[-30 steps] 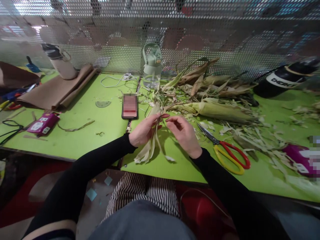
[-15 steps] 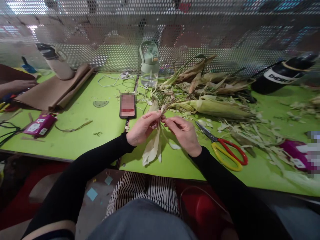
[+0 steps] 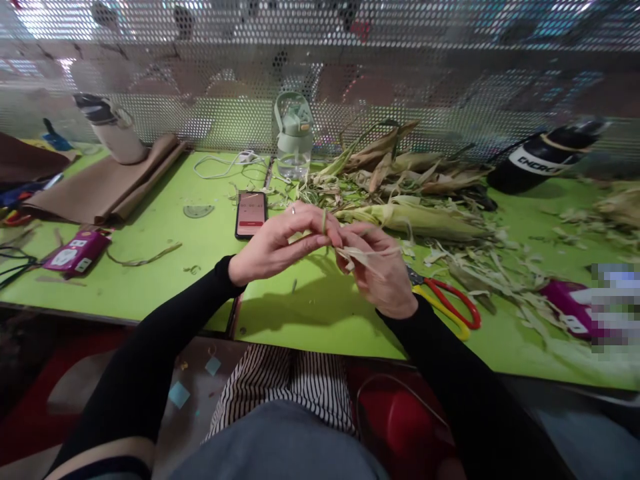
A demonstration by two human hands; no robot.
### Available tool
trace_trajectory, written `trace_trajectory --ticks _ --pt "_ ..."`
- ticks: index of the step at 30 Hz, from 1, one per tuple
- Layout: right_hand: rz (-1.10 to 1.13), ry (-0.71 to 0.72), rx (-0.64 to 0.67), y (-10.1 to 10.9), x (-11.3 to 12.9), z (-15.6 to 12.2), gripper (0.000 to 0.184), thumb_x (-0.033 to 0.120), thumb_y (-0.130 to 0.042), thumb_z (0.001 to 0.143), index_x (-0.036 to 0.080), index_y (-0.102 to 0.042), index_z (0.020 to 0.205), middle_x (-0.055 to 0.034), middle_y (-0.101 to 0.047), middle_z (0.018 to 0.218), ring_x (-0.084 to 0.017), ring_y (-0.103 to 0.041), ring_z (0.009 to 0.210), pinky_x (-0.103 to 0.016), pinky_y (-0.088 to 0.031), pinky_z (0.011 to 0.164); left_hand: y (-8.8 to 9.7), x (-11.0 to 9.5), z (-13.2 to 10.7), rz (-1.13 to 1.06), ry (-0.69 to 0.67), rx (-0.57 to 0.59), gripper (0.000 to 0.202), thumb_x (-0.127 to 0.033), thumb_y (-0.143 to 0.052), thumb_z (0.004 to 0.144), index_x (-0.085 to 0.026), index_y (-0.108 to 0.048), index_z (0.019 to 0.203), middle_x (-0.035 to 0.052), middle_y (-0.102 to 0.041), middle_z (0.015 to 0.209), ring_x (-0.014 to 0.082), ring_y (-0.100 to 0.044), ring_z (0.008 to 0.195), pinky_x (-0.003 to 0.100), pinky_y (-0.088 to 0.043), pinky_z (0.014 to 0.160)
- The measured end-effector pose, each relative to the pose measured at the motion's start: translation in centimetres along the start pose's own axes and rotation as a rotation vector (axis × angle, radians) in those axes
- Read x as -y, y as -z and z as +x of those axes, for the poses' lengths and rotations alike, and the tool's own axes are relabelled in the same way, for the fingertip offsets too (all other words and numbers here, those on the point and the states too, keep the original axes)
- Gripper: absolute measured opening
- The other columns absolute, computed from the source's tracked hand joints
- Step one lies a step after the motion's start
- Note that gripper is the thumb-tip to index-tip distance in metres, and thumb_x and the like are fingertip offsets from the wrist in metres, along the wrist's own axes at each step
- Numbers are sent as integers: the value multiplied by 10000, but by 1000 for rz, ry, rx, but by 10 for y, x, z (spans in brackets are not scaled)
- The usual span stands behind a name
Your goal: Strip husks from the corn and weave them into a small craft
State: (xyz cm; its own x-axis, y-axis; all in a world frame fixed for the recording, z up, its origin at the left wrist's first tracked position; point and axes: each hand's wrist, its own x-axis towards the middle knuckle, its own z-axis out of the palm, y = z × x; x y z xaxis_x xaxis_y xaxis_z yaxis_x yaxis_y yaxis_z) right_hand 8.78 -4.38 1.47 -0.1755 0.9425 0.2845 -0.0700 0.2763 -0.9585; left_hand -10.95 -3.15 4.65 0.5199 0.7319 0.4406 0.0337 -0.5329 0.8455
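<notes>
My left hand (image 3: 280, 241) and my right hand (image 3: 383, 273) meet above the green table. A bundle of pale corn husk (image 3: 369, 256) runs through the fingers of my right hand, its loose ends pointing right. The fingertips of my left hand pinch at the bundle's left end, where a thin green strip (image 3: 324, 221) stands up. Fingers partly hide where the strip and the husk meet. Beyond my hands lies a heap of corn husks (image 3: 415, 173), with a greener husk (image 3: 425, 222) in front. Scissors (image 3: 453, 300) with red and yellow handles lie by my right wrist.
A phone (image 3: 251, 215) lies behind my left hand, near a clear bottle (image 3: 294, 143). Brown paper (image 3: 85, 193) under a white bottle (image 3: 117, 137) and a purple packet (image 3: 77, 252) are left. Right stand a black bottle (image 3: 543, 160) and husk scraps (image 3: 480, 280).
The husk that hung down toward the table edge has turned and now points right, inside my right hand. Both hands are raised slightly and the left is more stretched out.
</notes>
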Motion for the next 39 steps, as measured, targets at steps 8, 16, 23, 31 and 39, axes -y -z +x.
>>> trace_trajectory --ticks 8,16,23,31,39 --pt "-586 355 65 15 -35 3 98 294 -670 904 225 -700 840 -25 -690 806 -175 -629 713 -348 -547 658 -6 65 -8 -448 477 32 225 -314 -753 798 -114 -678 865 30 -668 845 78 -550 703 252 -453 738" --pt "-556 224 230 13 -50 -1 88 271 -596 938 212 -595 873 -107 -630 1299 -147 -637 752 -326 -559 626 -10 74 -13 -612 691 101 72 -163 -649 831 -121 -624 779 14 -631 818 76 -571 728 252 -453 792" --pt "-654 317 314 9 -52 -1 63 270 -520 978 240 -550 932 -100 -693 1201 -231 -662 1006 -383 -536 814 -1 57 -13 -7 442 304 157 -258 -472 889 -178 -552 780 7 -553 829 154 -534 827 311 -435 860" --pt "-412 -16 208 5 -54 -5 123 337 -598 934 227 -553 904 37 -530 713 -115 -453 567 -252 -369 512 -7 58 -13 297 363 227 177 -296 -456 881 -177 -525 769 1 -550 764 136 -509 697 271 -399 673" --pt "-91 -350 218 1 -60 -4 356 537 -715 818 209 -582 857 80 -470 612 -65 -368 464 -228 -256 431 -16 69 -20 592 97 238 140 -267 -641 803 -165 -547 787 51 -613 870 151 -559 768 287 -475 726"
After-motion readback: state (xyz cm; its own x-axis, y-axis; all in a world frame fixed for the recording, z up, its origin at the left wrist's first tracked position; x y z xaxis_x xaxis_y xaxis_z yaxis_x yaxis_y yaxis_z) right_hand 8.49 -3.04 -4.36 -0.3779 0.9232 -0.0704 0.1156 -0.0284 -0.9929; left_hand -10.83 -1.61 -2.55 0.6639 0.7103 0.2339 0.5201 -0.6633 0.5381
